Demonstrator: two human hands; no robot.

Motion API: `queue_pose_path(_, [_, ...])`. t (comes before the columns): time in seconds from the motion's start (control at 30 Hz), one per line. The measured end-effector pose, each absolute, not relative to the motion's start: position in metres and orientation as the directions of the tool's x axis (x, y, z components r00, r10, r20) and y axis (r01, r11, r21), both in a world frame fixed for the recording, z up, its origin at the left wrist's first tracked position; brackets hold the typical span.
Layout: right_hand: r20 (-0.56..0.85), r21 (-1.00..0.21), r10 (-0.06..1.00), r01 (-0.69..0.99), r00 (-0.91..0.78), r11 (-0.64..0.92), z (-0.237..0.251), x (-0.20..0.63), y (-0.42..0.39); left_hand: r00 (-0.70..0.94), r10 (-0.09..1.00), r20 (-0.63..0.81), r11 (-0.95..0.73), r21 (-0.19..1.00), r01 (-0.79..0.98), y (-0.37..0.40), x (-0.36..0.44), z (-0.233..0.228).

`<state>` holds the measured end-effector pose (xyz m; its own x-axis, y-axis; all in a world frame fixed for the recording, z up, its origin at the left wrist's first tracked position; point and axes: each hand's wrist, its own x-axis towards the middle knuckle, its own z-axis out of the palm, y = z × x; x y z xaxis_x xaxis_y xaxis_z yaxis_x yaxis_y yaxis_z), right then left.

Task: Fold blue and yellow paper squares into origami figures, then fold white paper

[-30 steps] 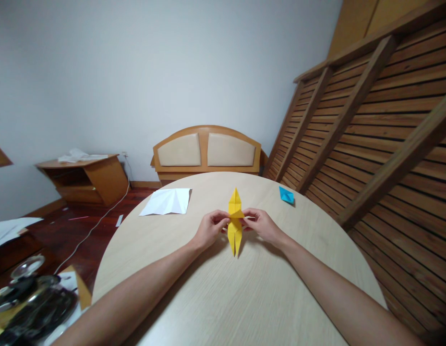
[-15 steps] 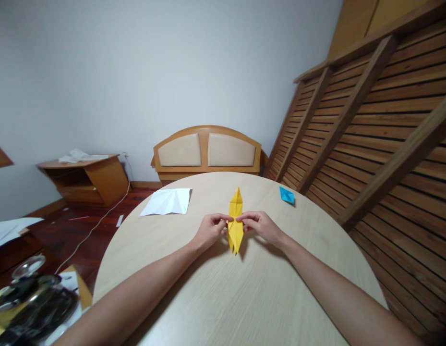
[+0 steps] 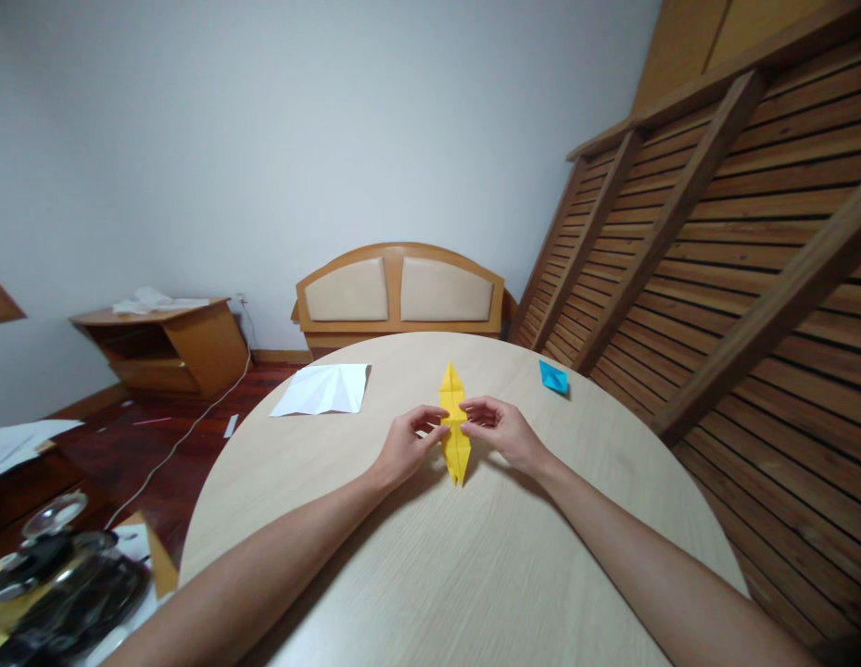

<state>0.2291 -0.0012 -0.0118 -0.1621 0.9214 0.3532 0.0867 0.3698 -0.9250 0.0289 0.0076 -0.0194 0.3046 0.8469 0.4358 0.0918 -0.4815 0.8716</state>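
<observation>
A long, narrow yellow folded paper with pointed ends lies in front of me, over the middle of the table. Its near end splits into two tips, and creases cross its waist. My left hand has thumb and forefinger at the paper's left edge, by the waist. On the opposite edge, my right hand touches the paper with thumb and fingertips. Both hands are curled in a loose pinch, so the grip looks light. Any fingers beneath the paper are hidden.
On the round wooden table, a creased white sheet lies at the far left and a small blue folded paper at the far right. A slatted wooden panel leans at the right. Beyond the table stands a headboard.
The yellow paper lies flatter, its far tip shifted slightly left and its near tips closer together. My forefingers have moved off its middle to the edges, with the thumbs now showing.
</observation>
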Motion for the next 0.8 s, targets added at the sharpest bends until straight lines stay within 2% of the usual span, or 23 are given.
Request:
queue_pose_path(0.3, [0.409,-0.88,0.897,0.187,-0.17,0.437,-0.005,0.226,-0.008,0.264,0.837,0.479,-0.531,0.828,0.18,0.005,0.026,-0.017])
queue_pose_path(0.67, [0.536,-0.756,0.817,0.308,-0.213,0.577,-0.001,0.226,-0.011,0.261,0.731,0.63,-0.677,0.717,0.165,0.001,0.024,-0.01])
queue_pose_path(0.8, [0.608,-0.674,0.765,0.37,-0.213,0.639,0.001,0.226,-0.012,0.261,0.726,0.637,-0.685,0.705,0.184,-0.002,0.025,-0.009])
